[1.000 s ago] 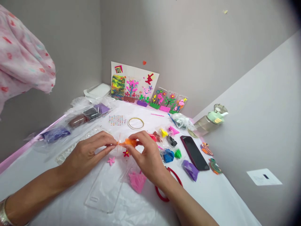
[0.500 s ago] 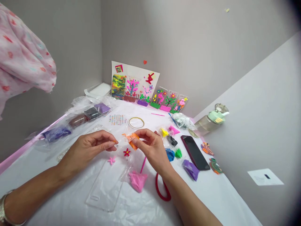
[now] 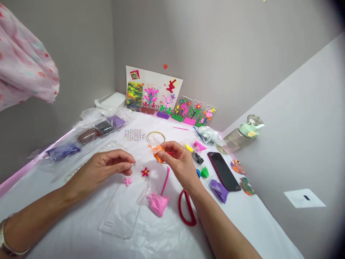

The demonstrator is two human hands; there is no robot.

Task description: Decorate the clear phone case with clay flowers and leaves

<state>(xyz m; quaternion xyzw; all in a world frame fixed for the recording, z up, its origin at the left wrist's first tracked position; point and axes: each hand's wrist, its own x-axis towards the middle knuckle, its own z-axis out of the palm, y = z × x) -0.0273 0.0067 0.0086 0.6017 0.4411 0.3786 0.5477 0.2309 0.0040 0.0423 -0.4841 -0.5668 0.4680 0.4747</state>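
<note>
My right hand (image 3: 178, 158) pinches a small plastic bag of orange clay (image 3: 159, 154) above the middle of the table. To its left, my left hand (image 3: 113, 164) has thumb and fingers pressed together on something too small to make out. Below my hands lie a pink clay flower (image 3: 127, 181) and a red clay flower (image 3: 145, 172) with a yellow centre, beside a clear phone case (image 3: 121, 212). A bag of pink clay (image 3: 158, 204) and a thin pink tool (image 3: 165, 181) lie closer to my right forearm, near red-handled scissors (image 3: 187, 212).
Bagged clays and a phone (image 3: 223, 172) lie at the right, with a bottle (image 3: 237, 138) behind. Decorated cases (image 3: 151, 99) lean on the back wall. More bagged clay (image 3: 88, 136) is at the left, near a gold ring (image 3: 156, 137) of tape.
My right hand has moved slightly right with the orange clay bag, away from my left hand. The orange bit at my left fingertips no longer shows.
</note>
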